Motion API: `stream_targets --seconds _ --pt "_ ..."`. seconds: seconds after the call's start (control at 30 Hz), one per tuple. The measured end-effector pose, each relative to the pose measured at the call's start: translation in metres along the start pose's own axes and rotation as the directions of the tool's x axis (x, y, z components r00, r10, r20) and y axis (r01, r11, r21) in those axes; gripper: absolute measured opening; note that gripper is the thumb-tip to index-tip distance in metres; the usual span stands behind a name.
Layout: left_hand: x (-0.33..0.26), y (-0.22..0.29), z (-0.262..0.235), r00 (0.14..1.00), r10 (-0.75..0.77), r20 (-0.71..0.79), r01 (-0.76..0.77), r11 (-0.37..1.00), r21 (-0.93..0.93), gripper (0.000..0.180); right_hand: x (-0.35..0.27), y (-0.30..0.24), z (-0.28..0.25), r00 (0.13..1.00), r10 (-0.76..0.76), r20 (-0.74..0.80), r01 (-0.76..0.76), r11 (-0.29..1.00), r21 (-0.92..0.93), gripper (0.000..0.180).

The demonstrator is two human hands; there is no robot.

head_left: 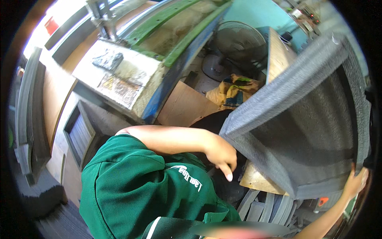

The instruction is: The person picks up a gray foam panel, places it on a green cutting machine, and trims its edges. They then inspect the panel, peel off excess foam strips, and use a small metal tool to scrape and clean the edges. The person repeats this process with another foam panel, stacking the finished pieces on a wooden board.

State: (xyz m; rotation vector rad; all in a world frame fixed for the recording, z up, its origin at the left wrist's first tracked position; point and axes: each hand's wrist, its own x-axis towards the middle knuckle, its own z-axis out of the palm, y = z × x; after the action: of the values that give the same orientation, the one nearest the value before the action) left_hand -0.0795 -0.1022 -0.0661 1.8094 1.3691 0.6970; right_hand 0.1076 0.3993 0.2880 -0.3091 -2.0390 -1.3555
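A large box covered in dark grey carpet [306, 119] fills the right half of the view, tilted with its open front facing me. My left hand [222, 153] reaches out from a green sleeve and grips the box's lower left corner, one finger pointing down. My right hand [357, 181] comes up from the lower right and clasps the box's lower right corner. A wooden panel [256, 180] shows under the box's lower edge.
A worn workbench [119, 75] with green and blue edges stands at upper left. Behind the box are a floor fan [238, 42], a yellow bag [234, 89] and a plywood sheet [185, 105]. Another grey-covered cabinet [81, 133] sits left; grey strips [264, 205] lie below.
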Motion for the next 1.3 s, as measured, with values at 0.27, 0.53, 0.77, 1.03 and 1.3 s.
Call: stream_targets --seconds 0.27,0.53,0.77,1.03,1.3 --pt "0.036 0.041 -0.024 0.691 0.417 -0.590 -0.161 0.885 0.438 0.041 -0.007 -0.056 0.013 0.935 0.256 0.244 -0.287 0.953 0.101 0.064" --pt "0.087 0.003 -0.024 0.764 0.067 -0.641 0.446 0.662 0.602 0.076 0.011 -0.100 -0.028 0.982 0.189 0.011 -0.177 0.896 0.407 0.057" --pt "0.092 0.014 -0.015 0.778 -0.037 -0.627 0.502 0.636 0.586 0.089 0.080 -0.351 -0.223 0.941 -0.231 -0.246 0.328 0.455 0.828 0.026" --pt "0.111 -0.002 -0.027 0.759 -0.052 -0.648 0.487 0.706 0.514 0.051 0.098 -0.565 -0.371 0.833 -0.322 -0.450 0.352 -0.320 0.880 0.043" --pt "0.095 -0.004 -0.035 0.801 -0.125 -0.585 0.433 0.796 0.422 0.052 0.091 -0.601 -0.375 0.849 -0.171 -0.499 0.432 -0.319 0.844 0.016"
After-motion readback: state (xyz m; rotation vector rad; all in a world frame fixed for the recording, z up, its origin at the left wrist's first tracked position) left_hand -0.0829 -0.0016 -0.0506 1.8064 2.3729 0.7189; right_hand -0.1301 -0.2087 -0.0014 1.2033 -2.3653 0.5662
